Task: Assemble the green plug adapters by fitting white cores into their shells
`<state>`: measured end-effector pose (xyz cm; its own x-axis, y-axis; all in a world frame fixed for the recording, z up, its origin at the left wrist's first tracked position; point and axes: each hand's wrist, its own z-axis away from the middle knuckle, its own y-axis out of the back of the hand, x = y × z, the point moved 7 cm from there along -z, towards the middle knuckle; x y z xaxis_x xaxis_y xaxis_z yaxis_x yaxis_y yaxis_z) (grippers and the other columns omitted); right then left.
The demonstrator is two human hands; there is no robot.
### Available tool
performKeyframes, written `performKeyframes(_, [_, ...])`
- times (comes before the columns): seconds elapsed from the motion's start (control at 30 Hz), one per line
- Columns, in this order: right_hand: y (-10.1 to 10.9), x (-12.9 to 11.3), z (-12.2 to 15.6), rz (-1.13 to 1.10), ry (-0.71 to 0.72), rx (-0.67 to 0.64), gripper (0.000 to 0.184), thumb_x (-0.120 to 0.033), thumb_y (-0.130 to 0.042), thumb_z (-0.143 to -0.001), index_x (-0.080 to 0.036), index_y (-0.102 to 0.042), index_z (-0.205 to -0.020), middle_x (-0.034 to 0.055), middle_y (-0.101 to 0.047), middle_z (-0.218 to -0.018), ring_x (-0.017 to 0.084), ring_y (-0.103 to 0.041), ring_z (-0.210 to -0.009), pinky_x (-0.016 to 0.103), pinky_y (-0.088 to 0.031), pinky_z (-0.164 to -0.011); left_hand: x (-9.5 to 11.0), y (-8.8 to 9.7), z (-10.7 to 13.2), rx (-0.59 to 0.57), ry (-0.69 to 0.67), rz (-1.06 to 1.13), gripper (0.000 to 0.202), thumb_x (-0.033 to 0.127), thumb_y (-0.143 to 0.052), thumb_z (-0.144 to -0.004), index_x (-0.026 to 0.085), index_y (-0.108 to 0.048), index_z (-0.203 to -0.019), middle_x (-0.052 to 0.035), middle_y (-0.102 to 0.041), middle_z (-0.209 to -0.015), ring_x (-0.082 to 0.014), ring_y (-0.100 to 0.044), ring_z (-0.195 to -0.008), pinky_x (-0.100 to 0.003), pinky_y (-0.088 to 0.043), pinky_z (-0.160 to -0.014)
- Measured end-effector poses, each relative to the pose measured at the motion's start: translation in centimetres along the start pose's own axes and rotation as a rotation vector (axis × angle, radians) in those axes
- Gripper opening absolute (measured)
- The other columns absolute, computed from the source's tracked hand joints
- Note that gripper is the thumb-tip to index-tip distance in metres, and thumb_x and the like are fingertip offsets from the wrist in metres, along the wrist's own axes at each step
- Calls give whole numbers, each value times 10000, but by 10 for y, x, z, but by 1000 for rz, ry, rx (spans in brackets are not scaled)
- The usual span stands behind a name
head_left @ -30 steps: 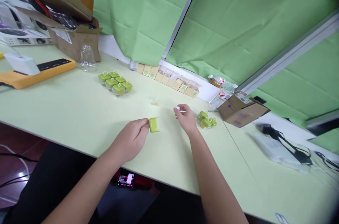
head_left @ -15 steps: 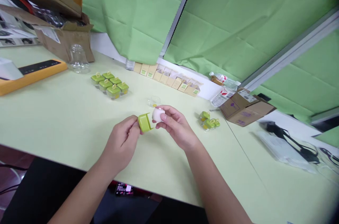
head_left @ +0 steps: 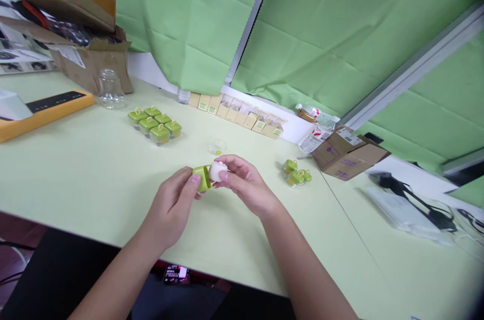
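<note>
My left hand (head_left: 172, 204) pinches a small green square lid (head_left: 201, 177) just above the pale green table (head_left: 94, 174). My right hand (head_left: 245, 186) holds a small white rounded piece (head_left: 217, 171) and presses it against the open side of the green lid. Both hands meet at the middle of the table. A clear little cup with a yellow spot (head_left: 217, 146) stands just behind them. A small heap of green lids in clear wrap (head_left: 297, 174) lies to the right of my right hand.
Several finished green-lidded clear boxes (head_left: 155, 122) sit at the back left. A row of small kraft cartons (head_left: 236, 111) lines the wall. A brown cardboard box (head_left: 348, 153), an orange device (head_left: 41, 108), a glass jar (head_left: 109, 89) and black cables (head_left: 412, 199) lie around.
My right hand picked up the white piece from the table and carried it left to the green lid. Both hands drew together and the piece now sits against the lid.
</note>
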<state>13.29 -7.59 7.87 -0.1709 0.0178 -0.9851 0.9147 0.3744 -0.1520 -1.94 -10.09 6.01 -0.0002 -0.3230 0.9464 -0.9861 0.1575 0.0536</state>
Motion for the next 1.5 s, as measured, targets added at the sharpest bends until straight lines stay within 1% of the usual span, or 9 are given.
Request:
performKeyframes(0.23, [-2, -4, 2, -15, 0, -26, 324, -294, -823, -771, -242, -706, -1069, 10, -686, -1031, 131, -675, -900, 318, -613, -854, 6, 13, 2, 113, -112, 25, 250, 353, -505, -980, 175, -658, -893, -40, -570, -903, -163, -541, -817, -294, -456, -760])
performKeyframes(0.4, [-2, -3, 2, -11, -3, -8, 326, -321, -818, -778, -239, -711, -1075, 21, -707, -1016, 147, -683, -901, 318, -608, -824, 12, 9, 0, 71, -149, -70, 199, 283, -526, -958, 177, -637, -831, -35, -587, -897, -155, -560, -819, -272, -441, -710])
performKeyframes(0.63, [-8, -7, 5, -8, -7, -49, 352, -263, -871, -712, -236, -738, -1037, 5, -745, -960, 108, -685, -814, 242, -575, -762, 29, 11, 8, 102, -357, -173, 178, 171, -595, -878, 176, -546, -708, -47, -616, -940, -156, -586, -835, -265, -451, -694])
performKeyframes(0.83, [-9, -12, 10, 11, -12, -86, 386, -239, -894, -672, -239, -759, -1034, -1, -757, -918, 130, -703, -817, 288, -594, -791, 32, 9, 12, 84, -431, -203, 84, 141, -608, -851, 179, -585, -780, -53, -619, -958, -157, -587, -826, -276, -463, -706])
performKeyframes(0.97, [-12, -9, 11, 29, -24, -92, 417, -242, -899, -659, -235, -766, -1054, 12, -768, -930, 152, -714, -838, 331, -610, -817, 28, 11, 11, 99, -388, -176, 130, 155, -625, -842, 178, -564, -729, -52, -617, -941, -153, -583, -802, -270, -464, -676])
performKeyframes(1.1, [-20, -12, 10, 60, 35, -91, 411, -265, -905, -645, -238, -771, -1033, 17, -754, -996, 169, -719, -881, 350, -620, -834, 18, 14, 11, 136, -239, -21, 238, 231, -677, -835, 180, -501, -684, -60, -630, -922, -150, -595, -776, -254, -480, -639])
performKeyframes(1.27, [-19, -15, 10, 88, 130, 8, 414, -321, -908, -652, -235, -719, -1011, 12, -743, -905, 167, -721, -842, 354, -628, -807, 6, 18, 10, 236, -60, 232, 342, 286, -782, -774, 213, -489, -933, -47, -687, -974, -165, -677, -822, -251, -538, -681])
performKeyframes(1.4, [-18, -17, 11, 138, 231, 77, 345, -301, -887, -692, -232, -685, -963, 14, -729, -884, 158, -710, -836, 331, -616, -787, 6, 16, 6, 198, -24, 251, 445, 309, -762, -808, 213, -562, -1193, -54, -706, -993, -170, -690, -852, -268, -562, -739])
performKeyframes(1.5, [-24, -22, 14, 260, 336, 108, 301, -314, -836, -761, -239, -686, -1011, 39, -711, -979, 169, -704, -869, 342, -614, -780, 3, 17, 5, 186, -12, 245, 429, 338, -745, -828, 196, -629, -1215, -79, -714, -1050, -190, -687, -895, -291, -570, -781])
